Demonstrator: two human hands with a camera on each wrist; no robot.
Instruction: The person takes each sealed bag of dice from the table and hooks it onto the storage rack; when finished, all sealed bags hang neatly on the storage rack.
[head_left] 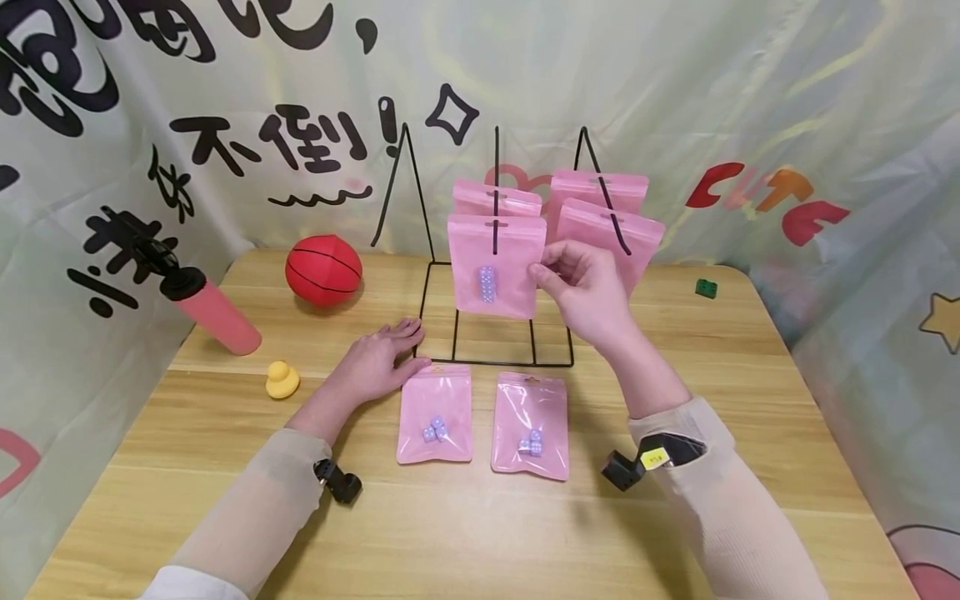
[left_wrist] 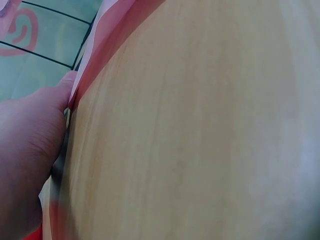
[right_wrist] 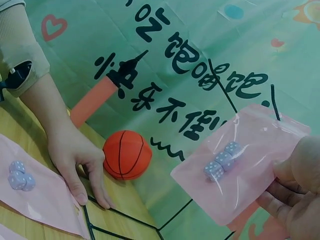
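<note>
My right hand [head_left: 588,287] pinches the right edge of a pink zip pouch [head_left: 517,283], thumb on the front face and fingers curled behind; holding it by the side probably keeps its top slot free for the wire. That pouch hangs upright at the middle prong [head_left: 496,175] of the black wire display rack [head_left: 487,363], and the prong seems to run through the slot, its tip standing in front of the face. Through the plastic I see purple dice stacked in a column.

My left hand [head_left: 378,354] lies with its fingers extended at the rack's near left corner, likely steadying the light frame; its thumb reaches the top edge of the left flat pouch [head_left: 450,446], and it appears to grip nothing. The right flat pouch [head_left: 525,400] lies just beside that one, both slot end toward the rack, perhaps for easy pickup.

Another pouch hangs behind mine, and two more on the right prong [head_left: 607,200]. Farther out sit a red basketball-patterned ball [head_left: 323,269], a yellow rubber duck [head_left: 282,381], a pink nozzle-topped bottle [head_left: 225,321] and a green toy brick [head_left: 706,288].
</note>
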